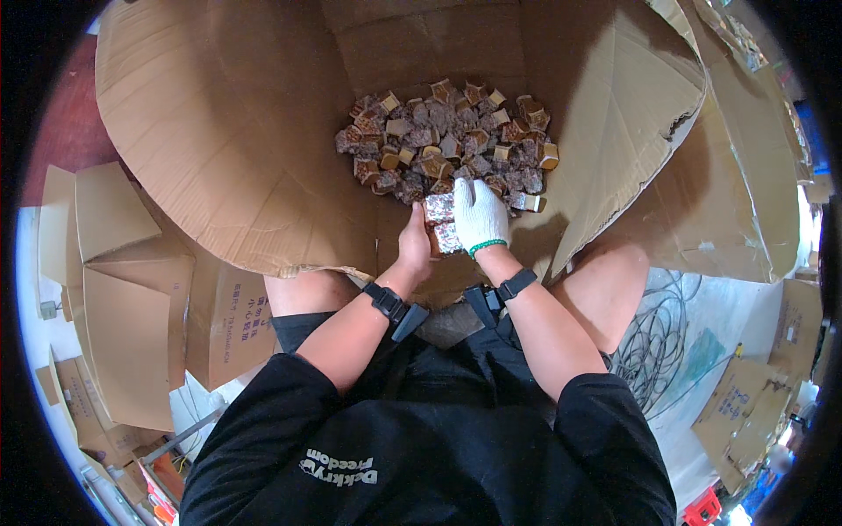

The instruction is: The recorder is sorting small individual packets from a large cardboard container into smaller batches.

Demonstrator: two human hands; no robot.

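My left hand [414, 242], bare, is closed around the left side of two small brown blocks with shiny, speckled silvery faces. The upper shiny block [439, 208] lies right above the lower shiny block [448, 238], and the two touch. My right hand [480, 216], in a white knit glove with a green cuff, grips their right side, its fingertips pointing away from me. Just beyond my hands, a heap of similar brown blocks [452, 140] covers the bottom of a large cardboard box. Many of them have speckled, glinting sides; their exact kind is too small to tell.
The tall box's left wall [219, 131] curves around my work area, and its right flap [631, 131] has a torn edge. Open cartons [127, 307] stand at the left. Coiled cable [653, 337] lies on the floor at the right, near flattened cardboard [741, 408].
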